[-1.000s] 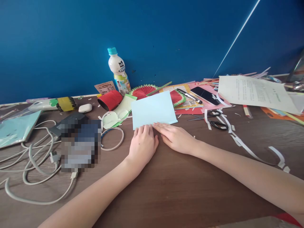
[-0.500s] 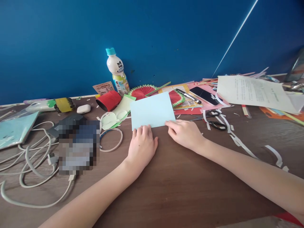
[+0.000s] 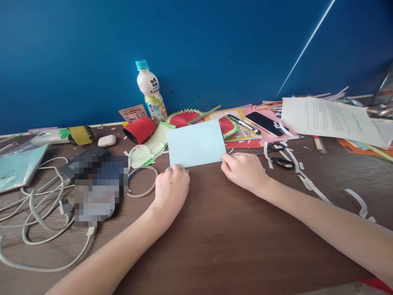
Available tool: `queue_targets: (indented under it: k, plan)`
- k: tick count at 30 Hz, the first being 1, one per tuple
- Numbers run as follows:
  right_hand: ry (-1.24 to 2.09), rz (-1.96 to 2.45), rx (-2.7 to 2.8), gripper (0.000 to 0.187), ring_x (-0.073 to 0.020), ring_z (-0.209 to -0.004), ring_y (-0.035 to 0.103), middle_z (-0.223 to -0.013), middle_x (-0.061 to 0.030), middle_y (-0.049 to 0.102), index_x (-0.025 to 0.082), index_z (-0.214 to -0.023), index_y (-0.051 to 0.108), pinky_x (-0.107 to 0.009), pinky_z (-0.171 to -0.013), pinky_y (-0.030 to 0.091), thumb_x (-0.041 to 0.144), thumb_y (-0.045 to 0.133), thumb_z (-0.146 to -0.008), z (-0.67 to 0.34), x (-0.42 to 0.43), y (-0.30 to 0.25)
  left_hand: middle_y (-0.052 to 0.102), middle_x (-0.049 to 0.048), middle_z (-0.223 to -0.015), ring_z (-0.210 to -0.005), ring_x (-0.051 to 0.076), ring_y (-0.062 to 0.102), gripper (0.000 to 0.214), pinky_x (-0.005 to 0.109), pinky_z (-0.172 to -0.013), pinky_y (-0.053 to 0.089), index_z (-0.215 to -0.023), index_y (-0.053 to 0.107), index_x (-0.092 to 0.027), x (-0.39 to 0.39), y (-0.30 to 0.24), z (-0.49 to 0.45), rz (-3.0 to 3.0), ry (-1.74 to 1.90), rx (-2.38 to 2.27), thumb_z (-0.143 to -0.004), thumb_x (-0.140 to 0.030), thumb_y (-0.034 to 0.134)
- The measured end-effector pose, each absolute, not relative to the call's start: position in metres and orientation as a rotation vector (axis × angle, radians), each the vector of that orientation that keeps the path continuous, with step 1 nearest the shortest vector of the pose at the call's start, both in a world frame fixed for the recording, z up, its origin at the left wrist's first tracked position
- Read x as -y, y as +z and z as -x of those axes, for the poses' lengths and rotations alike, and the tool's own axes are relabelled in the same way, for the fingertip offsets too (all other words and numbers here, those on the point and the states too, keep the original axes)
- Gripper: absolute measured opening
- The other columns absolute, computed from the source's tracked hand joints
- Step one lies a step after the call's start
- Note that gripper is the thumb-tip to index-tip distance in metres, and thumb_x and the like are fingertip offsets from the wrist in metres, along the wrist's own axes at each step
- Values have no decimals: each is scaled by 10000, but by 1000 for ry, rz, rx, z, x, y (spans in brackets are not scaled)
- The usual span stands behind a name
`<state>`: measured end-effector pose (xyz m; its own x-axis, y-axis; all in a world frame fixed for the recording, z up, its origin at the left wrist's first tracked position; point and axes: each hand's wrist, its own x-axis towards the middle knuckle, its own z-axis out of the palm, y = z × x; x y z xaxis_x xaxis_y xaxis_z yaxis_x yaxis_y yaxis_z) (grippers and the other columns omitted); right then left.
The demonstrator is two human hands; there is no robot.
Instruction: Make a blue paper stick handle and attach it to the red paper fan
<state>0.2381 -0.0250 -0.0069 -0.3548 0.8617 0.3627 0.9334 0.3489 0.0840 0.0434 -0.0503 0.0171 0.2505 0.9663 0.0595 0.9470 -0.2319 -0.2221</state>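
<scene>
A light blue sheet of paper point(image 3: 196, 143) lies before me with its near edge toward my hands. My left hand point(image 3: 173, 186) is closed at the sheet's near left corner, fingers curled down onto it. At the near right corner my right hand point(image 3: 245, 170) pinches the edge between thumb and curled fingers. Behind the sheet, and partly covered by it, are red and green pleated paper fans point(image 3: 184, 118). A pair of scissors with black handles point(image 3: 281, 160) lies just right of my right hand, its blades partly hidden.
A drink bottle point(image 3: 150, 92) stands against the blue wall. Left are a red paper tube point(image 3: 139, 130), an earbud case point(image 3: 107, 141) and white cables point(image 3: 33, 213). Right are a phone point(image 3: 265, 123), a pen point(image 3: 244, 124), paper strips point(image 3: 310, 186) and a printed sheet point(image 3: 328, 121).
My left hand has slid left to the corner and its fingers have curled. My right hand has shifted slightly right and closed on the right corner. The sheet has barely moved.
</scene>
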Motion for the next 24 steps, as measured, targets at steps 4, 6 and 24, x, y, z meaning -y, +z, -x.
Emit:
queue_targets:
  k: [4,6,24]
  plan:
    - [-398,1409,2365,266,-170,-622,506,-635,-54,612,173,-698,610,-287,-568,301,221,397,-850,-241,19,-11,570,93,-671,-667,236,565,297,311,-528,331,-758,586,-145,38,12,-35,2289,-31,1684,-884,-256,341]
    - [-363,1358,2375,256,-183,-672,495,-712,-64,613,171,-732,605,-293,-586,311,299,430,-869,-242,16,-13,581,85,-732,-711,229,554,236,316,-563,350,-798,579,-162,33,8,-33,2313,-118,1625,-876,-267,383]
    - [-47,1183,2368,203,-182,-738,495,-738,-42,578,185,-747,566,-286,-673,365,353,511,-847,-244,6,-16,580,49,-847,-804,195,478,192,308,-731,383,-806,543,-182,19,1,-33,2598,-342,1644,-883,-192,368]
